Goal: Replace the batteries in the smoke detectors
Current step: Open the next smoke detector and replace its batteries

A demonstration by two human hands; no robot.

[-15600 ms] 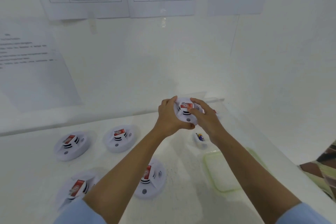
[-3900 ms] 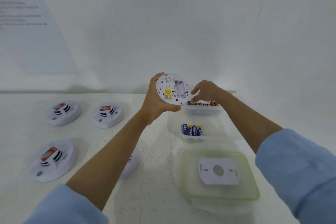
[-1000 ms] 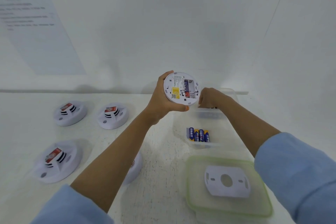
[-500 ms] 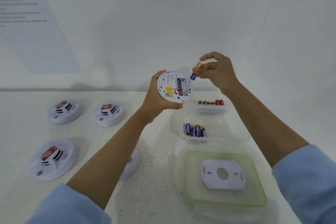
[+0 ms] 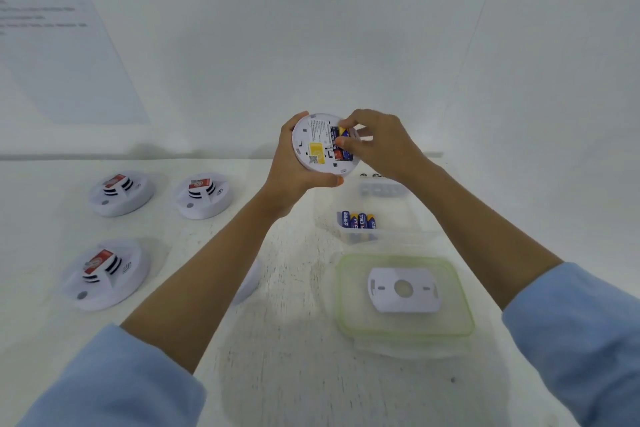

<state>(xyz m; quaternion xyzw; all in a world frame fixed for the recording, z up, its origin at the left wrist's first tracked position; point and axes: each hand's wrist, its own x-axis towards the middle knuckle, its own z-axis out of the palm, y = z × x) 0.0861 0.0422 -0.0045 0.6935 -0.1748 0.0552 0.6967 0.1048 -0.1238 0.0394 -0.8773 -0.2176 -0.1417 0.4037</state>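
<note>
Left hand (image 5: 294, 172) wraps its fingers round the rim of the smoke detector (image 5: 317, 149) and holds it up over the desk (image 5: 277, 374), back side facing the person. Just beside it, the blue and yellow battery (image 5: 342, 132) sits at the open slot, its long side running up and down, yellow end on top. Right hand (image 5: 381, 146) reaches in from the right and pinches it with thumb and fingertip. A moment ago that hand held the battery up in the air, away from the slot; now it is down on it.

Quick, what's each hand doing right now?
Left hand: grips the smoke detector.
Right hand: pinches a battery at the smoke detector's back.
</note>
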